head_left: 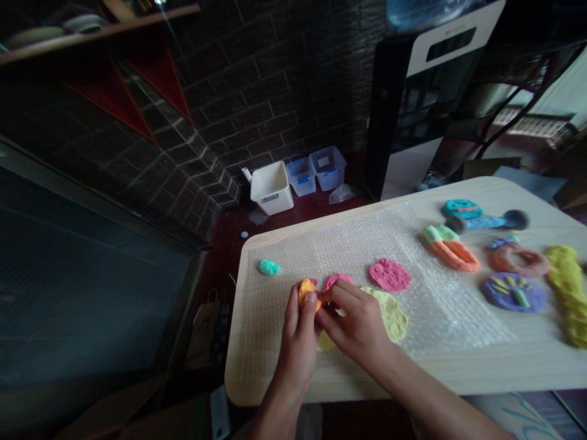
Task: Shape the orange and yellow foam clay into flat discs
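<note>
A small lump of orange modelling clay [306,292] is held above the table by my left hand [297,327], its thumb pressed on the near side and fingers wrapped behind. My right hand [355,315] pinches at the lump's right edge, fingertips closed together. Beneath and beside my hands, a flat pale yellow clay piece [392,315] lies on bubble wrap [293,260], partly covered by my right hand. Just beyond are a pink clay piece [337,280], half hidden, and a second flattened pink piece [389,275]. A small turquoise lump [268,267] sits off to the left.
On the table's right side [504,366] lie a blue dumbbell-shaped object [486,222], a turquoise clay disc [463,209], an orange-and-green clay loop [452,247], a purple disc [514,292] and a yellow strip [568,293]. Bins [271,188] and a water dispenser [413,116] stand behind.
</note>
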`<state>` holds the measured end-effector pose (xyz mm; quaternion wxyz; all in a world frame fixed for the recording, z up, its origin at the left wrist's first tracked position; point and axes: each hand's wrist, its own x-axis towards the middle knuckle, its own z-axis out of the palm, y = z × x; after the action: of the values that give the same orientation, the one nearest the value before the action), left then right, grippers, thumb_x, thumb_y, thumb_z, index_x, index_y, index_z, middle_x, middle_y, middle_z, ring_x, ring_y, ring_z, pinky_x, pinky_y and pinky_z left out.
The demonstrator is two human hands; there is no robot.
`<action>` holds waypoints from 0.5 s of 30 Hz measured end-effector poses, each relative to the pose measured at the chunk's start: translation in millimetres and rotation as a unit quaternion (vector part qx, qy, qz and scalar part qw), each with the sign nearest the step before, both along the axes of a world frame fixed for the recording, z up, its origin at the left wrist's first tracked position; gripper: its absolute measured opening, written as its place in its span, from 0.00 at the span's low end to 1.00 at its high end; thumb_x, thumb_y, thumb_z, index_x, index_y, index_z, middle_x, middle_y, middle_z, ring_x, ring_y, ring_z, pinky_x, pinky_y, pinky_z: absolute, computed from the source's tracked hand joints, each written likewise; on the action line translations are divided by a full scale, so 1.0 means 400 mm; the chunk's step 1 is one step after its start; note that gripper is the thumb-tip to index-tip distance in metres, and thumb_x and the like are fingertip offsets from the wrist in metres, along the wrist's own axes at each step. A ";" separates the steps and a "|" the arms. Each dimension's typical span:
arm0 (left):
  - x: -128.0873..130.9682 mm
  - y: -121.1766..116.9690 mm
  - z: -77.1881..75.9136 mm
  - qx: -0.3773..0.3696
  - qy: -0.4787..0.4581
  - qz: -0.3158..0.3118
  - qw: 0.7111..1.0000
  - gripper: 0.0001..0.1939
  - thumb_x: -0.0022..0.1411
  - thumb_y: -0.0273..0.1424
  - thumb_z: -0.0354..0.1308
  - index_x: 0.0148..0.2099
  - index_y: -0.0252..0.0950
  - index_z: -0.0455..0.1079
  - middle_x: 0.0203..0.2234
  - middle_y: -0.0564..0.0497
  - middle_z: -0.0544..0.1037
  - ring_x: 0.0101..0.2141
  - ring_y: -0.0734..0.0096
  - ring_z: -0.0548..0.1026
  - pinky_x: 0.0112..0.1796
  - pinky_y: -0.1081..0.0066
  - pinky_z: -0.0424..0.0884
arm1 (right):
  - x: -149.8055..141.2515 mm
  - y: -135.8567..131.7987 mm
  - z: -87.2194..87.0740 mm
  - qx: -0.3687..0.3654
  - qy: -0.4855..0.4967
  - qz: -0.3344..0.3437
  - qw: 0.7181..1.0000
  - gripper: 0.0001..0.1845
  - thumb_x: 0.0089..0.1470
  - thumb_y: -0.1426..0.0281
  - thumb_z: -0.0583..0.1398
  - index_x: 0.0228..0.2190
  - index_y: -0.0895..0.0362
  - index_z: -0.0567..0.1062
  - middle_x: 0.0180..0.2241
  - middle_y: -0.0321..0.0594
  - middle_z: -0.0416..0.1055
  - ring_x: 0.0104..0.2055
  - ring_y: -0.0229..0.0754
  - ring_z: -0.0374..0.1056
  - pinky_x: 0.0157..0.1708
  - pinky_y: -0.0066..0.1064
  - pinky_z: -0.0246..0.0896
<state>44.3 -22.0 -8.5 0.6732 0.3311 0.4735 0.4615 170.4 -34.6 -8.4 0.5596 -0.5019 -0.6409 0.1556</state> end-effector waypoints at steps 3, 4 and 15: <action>0.005 -0.002 -0.002 0.001 -0.007 -0.010 1.000 0.32 0.60 0.50 0.72 0.61 0.41 0.72 0.61 0.40 0.77 0.60 0.47 0.76 0.57 0.56 0.75 | 0.005 0.003 -0.001 -0.036 0.021 -0.008 0.999 0.04 0.61 0.74 0.63 0.33 0.56 0.75 0.28 0.38 0.74 0.28 0.40 0.70 0.29 0.29 0.61; 0.006 -0.002 -0.002 0.003 -0.008 -0.014 1.000 0.32 0.61 0.49 0.72 0.61 0.41 0.72 0.61 0.39 0.77 0.60 0.47 0.76 0.57 0.56 0.75 | 0.007 0.005 0.000 -0.048 0.031 -0.012 0.998 0.04 0.61 0.74 0.63 0.32 0.56 0.75 0.28 0.38 0.74 0.28 0.40 0.70 0.28 0.29 0.61; -0.038 0.025 0.009 0.071 0.033 -0.072 0.994 0.19 0.72 0.41 0.63 0.61 0.42 0.71 0.54 0.43 0.80 0.52 0.55 0.81 0.52 0.60 0.77 | 0.091 0.027 0.048 -0.203 0.130 0.182 0.953 0.23 0.54 0.77 0.67 0.51 0.54 0.76 0.39 0.39 0.80 0.35 0.42 0.76 0.34 0.32 0.73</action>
<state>29.1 -11.9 -4.9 0.6631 0.4264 0.4368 0.4332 206.6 -23.9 10.9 0.4867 -0.4550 -0.5979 0.4456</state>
